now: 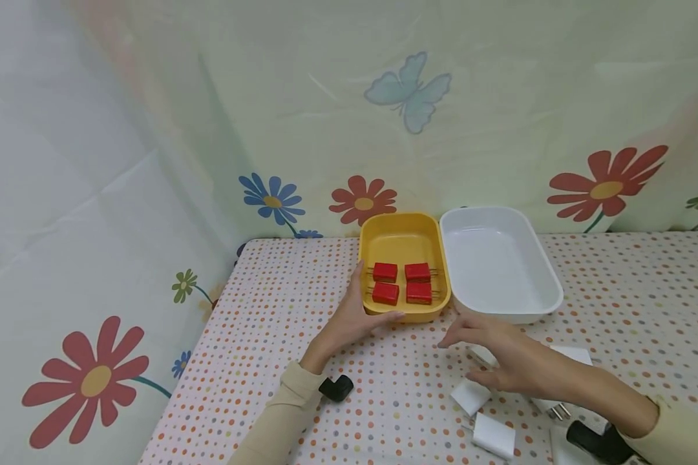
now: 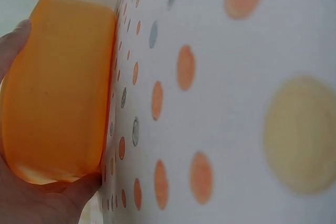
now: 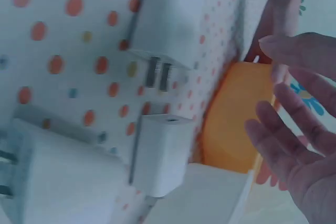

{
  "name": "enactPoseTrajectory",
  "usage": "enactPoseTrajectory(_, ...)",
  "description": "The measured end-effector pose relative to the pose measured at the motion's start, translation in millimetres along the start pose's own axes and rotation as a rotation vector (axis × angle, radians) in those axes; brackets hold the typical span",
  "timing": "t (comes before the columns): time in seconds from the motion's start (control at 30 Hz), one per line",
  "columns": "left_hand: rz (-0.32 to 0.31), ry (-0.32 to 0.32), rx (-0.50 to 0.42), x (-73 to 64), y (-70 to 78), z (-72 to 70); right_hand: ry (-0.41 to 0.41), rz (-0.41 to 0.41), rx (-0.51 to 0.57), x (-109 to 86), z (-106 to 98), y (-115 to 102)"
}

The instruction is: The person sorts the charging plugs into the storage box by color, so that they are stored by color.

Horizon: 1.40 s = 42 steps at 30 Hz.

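Observation:
Against the left front corner of a yellow plastic container (image 1: pixel 401 232), my left hand (image 1: pixel 351 316) lays its fingers along the side wall and its thumb along the front. Several red charger plugs (image 1: pixel 419 293) lie inside, their metal prongs pointing sideways. My right hand (image 1: pixel 508 355) is in the air over the table, in front of a white container (image 1: pixel 488 258). Its fingers are loosely bent and hold nothing. Beneath and around it are several white charger plugs (image 1: pixel 494 436), partly hidden by the hand and forearm. One white charger (image 3: pixel 164 153) shows its port in the right wrist view.
The two containers stand side by side at the back of the dotted tablecloth (image 1: pixel 279 290), near a curtain with flowers and a butterfly (image 1: pixel 410 93). Black straps with small devices (image 1: pixel 337 388) are on both wrists.

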<state>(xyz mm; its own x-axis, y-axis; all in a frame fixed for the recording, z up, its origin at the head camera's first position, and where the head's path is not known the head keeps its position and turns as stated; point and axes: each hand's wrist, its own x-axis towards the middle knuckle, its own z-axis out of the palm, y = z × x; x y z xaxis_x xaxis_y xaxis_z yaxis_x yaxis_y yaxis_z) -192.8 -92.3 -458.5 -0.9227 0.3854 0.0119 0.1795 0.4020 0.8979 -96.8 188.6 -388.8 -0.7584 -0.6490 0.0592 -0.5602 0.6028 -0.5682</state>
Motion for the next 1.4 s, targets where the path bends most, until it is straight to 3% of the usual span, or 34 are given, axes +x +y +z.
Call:
enactPoseTrajectory(0.17, 0.006, 0.003, 0.015, 0.8, 0.8, -0.4, -0.089, -0.014, 0.045, -9.5, 8.7, 10.1)
enactPoseTrajectory(0.4, -0.002, 0.005, 0.025, -0.4, -1.4, 0.0, -0.214, 0.029, 0.180, -14.2, 22.5, 17.7)
enactPoseTrajectory(0.5, -0.013, 0.005, 0.029, -1.5, -2.5, 0.3, -0.205, -0.012, 0.200, -16.5, 38.0, 33.5)
enactPoseTrajectory(0.7, -0.004, -0.006, 0.018, -1.6, -3.0, 0.8, -0.160, -0.058, 0.159, -19.6, 51.8, 43.5)
enactPoseTrajectory(0.73, 0.000, -0.007, 0.015, -1.3, -3.1, 0.9, -0.162, -0.047, 0.151, -19.4, 46.8, 34.7)
enactPoseTrajectory(0.93, 0.010, -0.003, 0.004, 0.1, -2.8, 0.0, -0.186, -0.001, 0.140, -17.3, 41.6, 27.6)
enactPoseTrajectory(1.4, -0.018, -0.001, 0.022, -0.2, -2.1, -0.6, -0.136, -0.034, 0.148, -19.1, 29.5, 21.6)
